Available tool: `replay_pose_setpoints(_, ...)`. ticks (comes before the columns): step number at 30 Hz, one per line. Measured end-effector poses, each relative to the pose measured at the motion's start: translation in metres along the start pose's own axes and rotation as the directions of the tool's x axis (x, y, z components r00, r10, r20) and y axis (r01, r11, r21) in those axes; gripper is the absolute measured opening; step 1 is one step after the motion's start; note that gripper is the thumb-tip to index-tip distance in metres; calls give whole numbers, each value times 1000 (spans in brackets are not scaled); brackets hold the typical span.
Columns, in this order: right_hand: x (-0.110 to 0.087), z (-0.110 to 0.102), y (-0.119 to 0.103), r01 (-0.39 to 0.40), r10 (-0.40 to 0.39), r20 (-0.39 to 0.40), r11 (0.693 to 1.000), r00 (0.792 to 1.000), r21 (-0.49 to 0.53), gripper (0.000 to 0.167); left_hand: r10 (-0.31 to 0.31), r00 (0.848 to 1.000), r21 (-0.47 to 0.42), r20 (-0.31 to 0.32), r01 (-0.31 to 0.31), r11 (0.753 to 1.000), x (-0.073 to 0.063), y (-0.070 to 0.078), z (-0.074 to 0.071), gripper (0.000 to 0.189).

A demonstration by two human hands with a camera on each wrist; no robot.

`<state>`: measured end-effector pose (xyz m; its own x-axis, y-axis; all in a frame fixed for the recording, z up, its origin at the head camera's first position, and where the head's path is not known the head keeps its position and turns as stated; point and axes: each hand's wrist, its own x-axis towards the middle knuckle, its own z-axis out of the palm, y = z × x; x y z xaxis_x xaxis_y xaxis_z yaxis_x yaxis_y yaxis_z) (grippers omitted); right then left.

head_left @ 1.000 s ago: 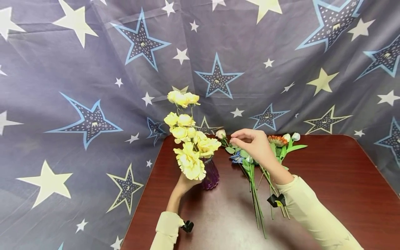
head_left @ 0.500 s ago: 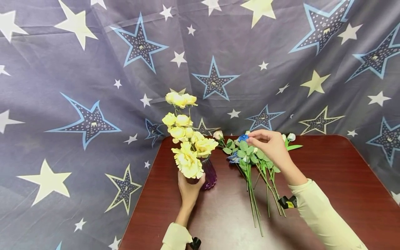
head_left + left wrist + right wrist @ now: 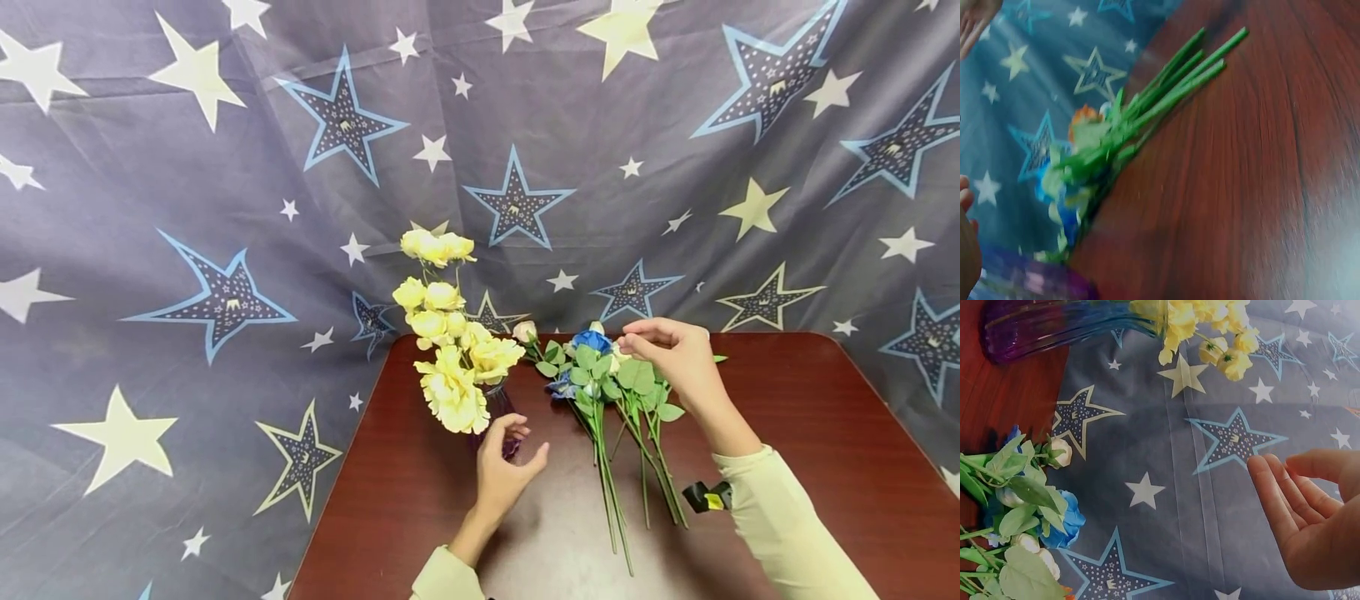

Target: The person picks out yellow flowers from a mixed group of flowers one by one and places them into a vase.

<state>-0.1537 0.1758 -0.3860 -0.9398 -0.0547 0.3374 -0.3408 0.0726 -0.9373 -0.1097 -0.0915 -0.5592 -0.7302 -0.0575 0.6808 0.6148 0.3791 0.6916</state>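
My left hand [image 3: 504,475] is just in front of the purple glass vase [image 3: 501,403], thumb and fingers spread and holding nothing. Yellow flowers [image 3: 453,387] stand up out of the vase and lean left. Over the right side of the loose flower pile is my right hand [image 3: 686,362], its fingers loosely bent. The right wrist view shows that hand [image 3: 1310,512] with nothing in its fingers. Closest to its fingertips in the head view is a blue rose [image 3: 592,341]. Green leaves [image 3: 637,377] and white blooms lie around the rose, and an orange flower [image 3: 1084,117] shows in the left wrist view.
The loose stems [image 3: 611,500] point toward the near side of the reddish-brown table [image 3: 810,467]. A pale rose [image 3: 526,332] lies at the pile's left end. A grey curtain with stars [image 3: 360,167] hangs right behind the table's far edge.
My left hand has come off the vase and moved right, in front of it. My right hand has shifted right over the pile, uncovering the blue rose. The yellow flowers stay in the vase.
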Motion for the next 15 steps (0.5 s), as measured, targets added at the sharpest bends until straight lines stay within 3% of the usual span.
replay_pose_setpoints(4,-1,-4,3,19,-18,-18,996,1000,87,8,23,992,19,125,-25,1000,6,17,12,55)
replay_pose_setpoints(7,-2,-6,4,36,-33,-27,993,999,116,9,0,977,56,214,-12,998,14,30,20,63)
replay_pose_setpoints(12,-3,-12,9,56,-52,-37,990,998,129,9,-58,933,153,354,4,988,31,49,27,75)
replay_pose_setpoints(15,-4,-14,13,83,-79,-44,992,996,100,18,-89,902,185,422,11,983,45,58,29,80)
